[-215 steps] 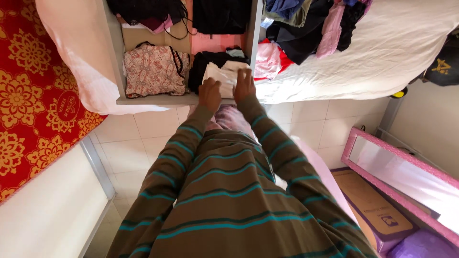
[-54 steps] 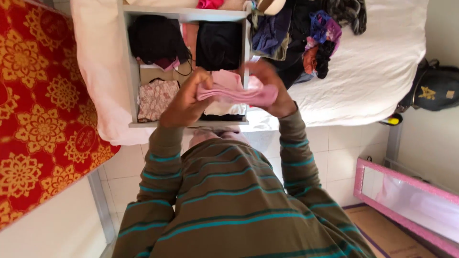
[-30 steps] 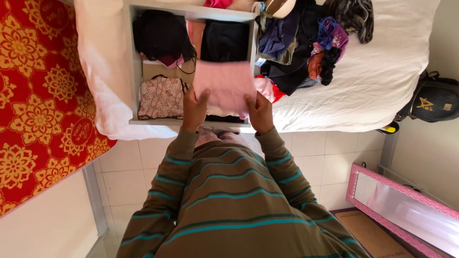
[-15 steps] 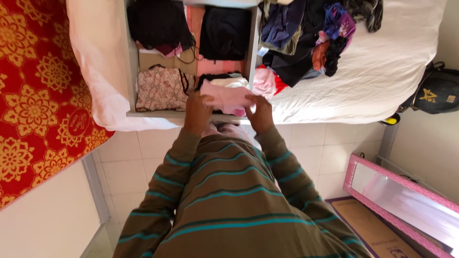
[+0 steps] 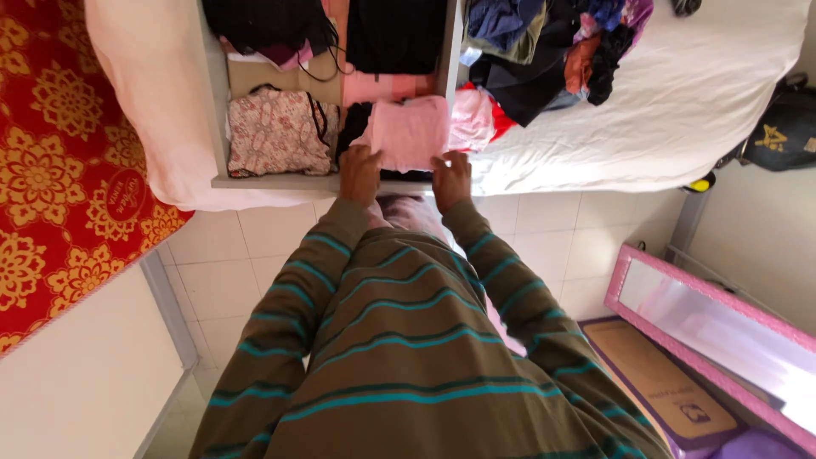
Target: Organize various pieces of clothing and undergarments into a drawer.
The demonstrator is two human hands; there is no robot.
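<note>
A folded pink garment (image 5: 410,133) lies on a stack in the near right corner of a grey drawer (image 5: 280,181) that rests on the bed. My left hand (image 5: 359,174) grips the garment's near left edge. My right hand (image 5: 450,178) holds its near right corner. Beside it in the drawer sit a folded floral garment (image 5: 276,133), a black garment (image 5: 394,36) and dark clothes with straps (image 5: 263,25). My brown sleeves with teal stripes reach forward to the drawer.
A heap of loose clothes (image 5: 544,51) lies on the white sheet (image 5: 680,93) right of the drawer. A red and gold mattress (image 5: 59,161) is at left. A pink-framed mirror (image 5: 714,323), a purple box (image 5: 663,391) and a dark backpack (image 5: 782,127) stand at right on the tiled floor.
The pink garment, folded in the air before, has been lowered flat onto the stack in the drawer. Both hands have come down to its near edge.
</note>
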